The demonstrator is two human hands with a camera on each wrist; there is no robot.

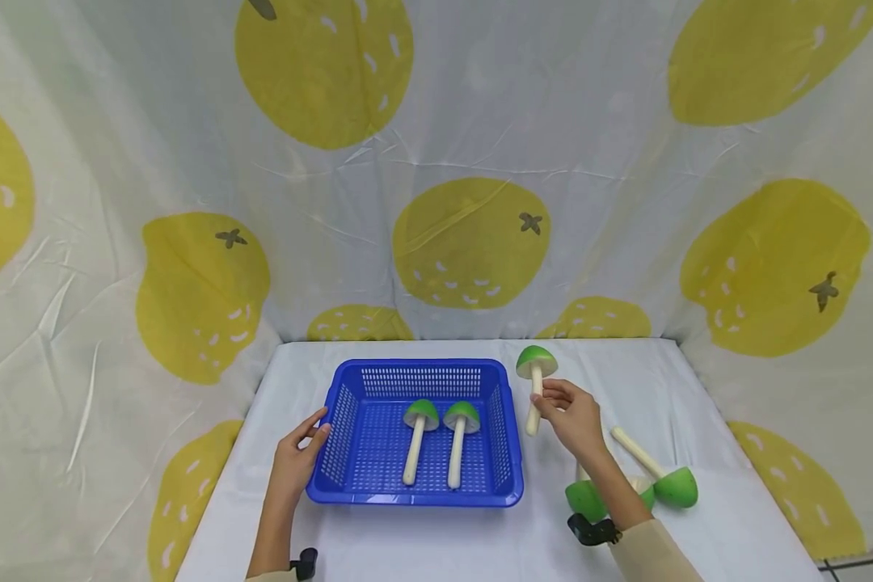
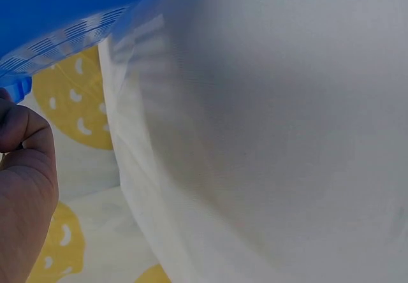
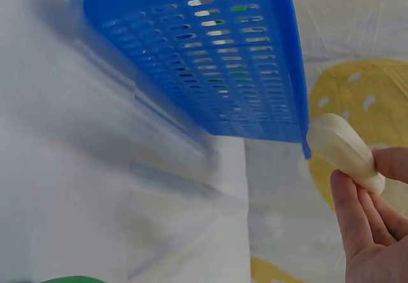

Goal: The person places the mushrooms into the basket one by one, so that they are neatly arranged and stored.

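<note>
My right hand (image 1: 575, 420) pinches the pale stem of a toy mushroom (image 1: 536, 361) between thumb and fingers. Its green cap points up, and it is above the table just right of a blue plastic basket (image 1: 415, 499). In the right wrist view the stem (image 3: 344, 149) shows between the fingertips, close to the basket's side (image 3: 191, 60). At the basket's left rim, my left hand (image 1: 291, 465) holds the edge with thumb and fingers; its fingertips are mostly cut off in the left wrist view. Two toy mushrooms, one left (image 1: 416, 444) and one right (image 1: 457, 444), lie side by side in the basket, caps away from me.
Several more green-capped mushrooms lie on the white cloth at right, including one with its stem pointing away (image 1: 676, 487) and another (image 1: 586, 499) partly under my right forearm. A lemon-print curtain (image 1: 473, 242) encloses the table's back and sides.
</note>
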